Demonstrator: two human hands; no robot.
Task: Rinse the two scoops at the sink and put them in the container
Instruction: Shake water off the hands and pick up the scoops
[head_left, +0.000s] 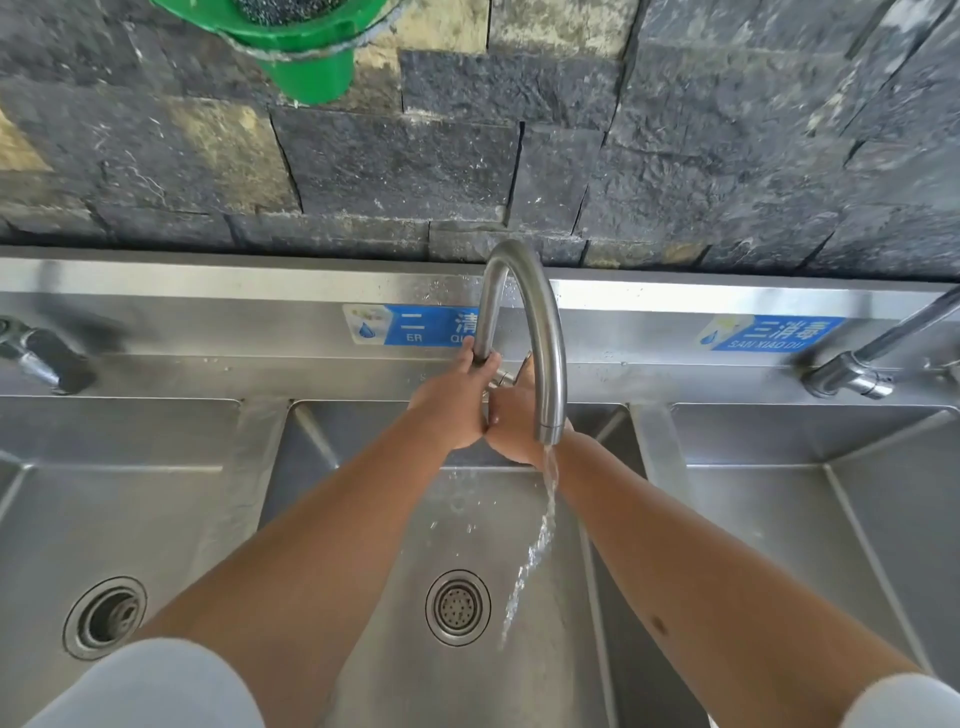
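No scoop shows in this view. My left hand (457, 400) is wrapped around the upright part of the curved steel faucet (548, 332) at the back of the middle sink (566, 675). Touching it, my right hand (511, 423) reaches behind the spout and grips the small tap handle (505, 378); the spout hides part of this hand. A thin stream of water (535, 545) falls from the spout into the basin, right of the drain (458, 607). A green plastic container (306, 57) hangs on the stone wall at the top left, holding something dark.
Steel basins lie on both sides; the left one has a drain (104, 618). Another tap (36, 358) sits at the far left and a third (852, 376) at the far right. Blue labels (769, 332) are stuck on the steel backsplash.
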